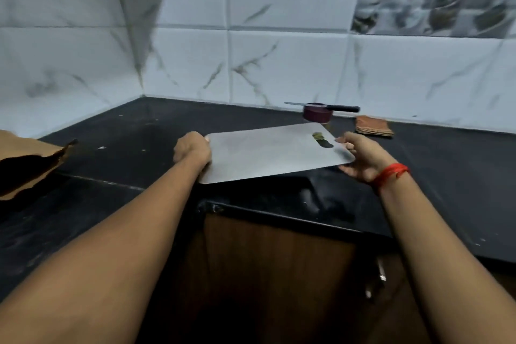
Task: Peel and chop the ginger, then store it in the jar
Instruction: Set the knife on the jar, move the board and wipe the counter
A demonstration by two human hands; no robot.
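Now left grip [192,149], right grip [360,161] each clasping flat grey board [268,154] (rounded corners) by short ends.

Both forearms [156,232] are bare from the bottom of the frame up to the hands, with no cloth on them. The left hand [192,151], at the left edge of the cutting board [268,151], is bare, as is its wrist. The right hand [360,159] is at the board's right edge. Just beyond that hand, on the side away from the board, a red thread [391,173] circles the right wrist. It is made of several thin strands bunched into one band, with a small tuft or knot standing out at its outer side. The fingers are too blurred to show nails.
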